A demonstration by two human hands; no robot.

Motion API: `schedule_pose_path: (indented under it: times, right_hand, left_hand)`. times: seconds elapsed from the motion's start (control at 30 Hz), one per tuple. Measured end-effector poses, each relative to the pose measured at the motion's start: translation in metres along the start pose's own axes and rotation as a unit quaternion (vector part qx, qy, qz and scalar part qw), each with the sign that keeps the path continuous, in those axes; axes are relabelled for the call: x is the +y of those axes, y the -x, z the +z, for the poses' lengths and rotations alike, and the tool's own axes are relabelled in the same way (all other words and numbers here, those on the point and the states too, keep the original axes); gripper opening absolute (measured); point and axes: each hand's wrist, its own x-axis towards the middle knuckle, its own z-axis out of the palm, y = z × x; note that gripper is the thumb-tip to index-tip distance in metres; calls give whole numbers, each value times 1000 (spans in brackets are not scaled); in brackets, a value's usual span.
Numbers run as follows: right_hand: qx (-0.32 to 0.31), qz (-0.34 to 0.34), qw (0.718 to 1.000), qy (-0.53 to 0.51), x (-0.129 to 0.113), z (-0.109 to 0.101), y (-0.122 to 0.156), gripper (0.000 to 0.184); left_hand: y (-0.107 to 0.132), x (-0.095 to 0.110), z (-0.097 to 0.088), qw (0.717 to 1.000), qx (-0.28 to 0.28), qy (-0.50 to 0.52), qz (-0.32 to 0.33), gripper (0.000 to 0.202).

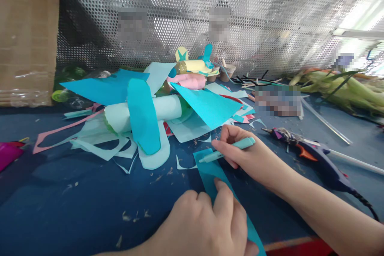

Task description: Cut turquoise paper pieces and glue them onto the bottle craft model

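My right hand is closed round a pale teal pen, its tip resting on the far end of a teal paper strip that lies on the blue table. My left hand is curled, fingers pressing down on the near part of the same strip. Just beyond stands a paper airplane model made of a pale green tube with a teal wing across it.
Paper offcuts and sheets lie around the model, with a smaller yellow and pink paper plane behind. A glue gun lies to the right, glue sticks beyond it. Cardboard stands at far left, corn husks at far right, a perforated metal screen behind.
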Motion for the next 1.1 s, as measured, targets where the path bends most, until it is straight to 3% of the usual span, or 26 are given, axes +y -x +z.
schedule_pose_path:
  times: [0.33,0.67,1.1]
  right_hand:
    - [42,-24,999,17,0,-1,-2,29]
    - [100,5,993,58,0,-7,-1,28]
    - [107,5,991,79,-3,-15,1,28]
  left_hand:
    - [1,-1,2,1000,-4,0,5,31]
    - [3,-1,3,1000,-7,-6,10,34]
    - [2,-3,0,999,-30,-7,24,32]
